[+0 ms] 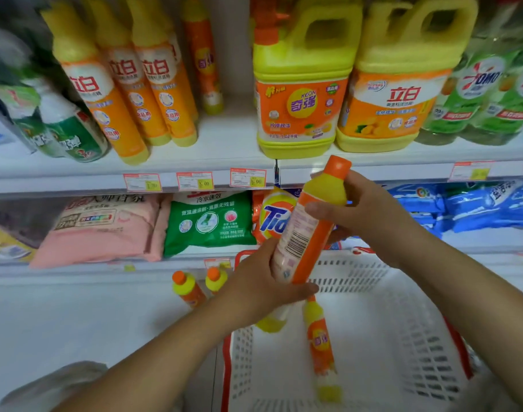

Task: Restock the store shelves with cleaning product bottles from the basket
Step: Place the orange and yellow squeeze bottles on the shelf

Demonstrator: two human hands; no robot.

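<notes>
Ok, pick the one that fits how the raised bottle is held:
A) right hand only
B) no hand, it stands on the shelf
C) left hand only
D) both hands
D: the left hand wraps the lower part of the bottle and the right hand grips its yellow neck, above the basket.

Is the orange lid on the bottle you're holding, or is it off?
On. The orange cap sits atop the bottle, above its yellow shoulder; the left hand and right hand hold it tilted.
</notes>
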